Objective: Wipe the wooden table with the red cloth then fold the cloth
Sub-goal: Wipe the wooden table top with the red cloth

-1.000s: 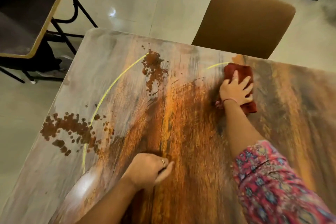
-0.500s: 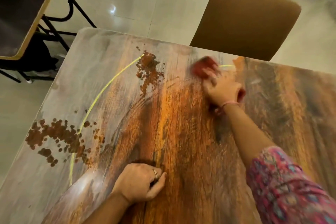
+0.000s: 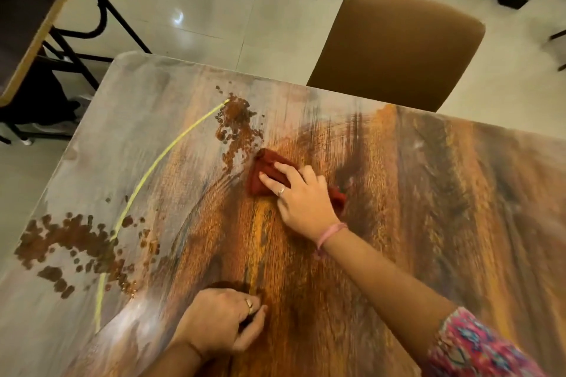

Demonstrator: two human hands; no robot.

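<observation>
Right hand (image 3: 301, 193) pressing the red cloth (image 3: 263, 170) on the worktop (image 3: 444, 193).
We see its fingers spread flat over the bunched cloth at frame centre, just beside brown spots (image 3: 235, 128). Left hand (image 3: 220, 320), lower centre, rests loosely curled, gripping nothing.

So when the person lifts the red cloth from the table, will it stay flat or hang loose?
The red cloth is bunched and creased under the right hand, so it is probably soft and would hang loose. It looks thin, so likely light. On the smooth table it probably slides easily.
</observation>
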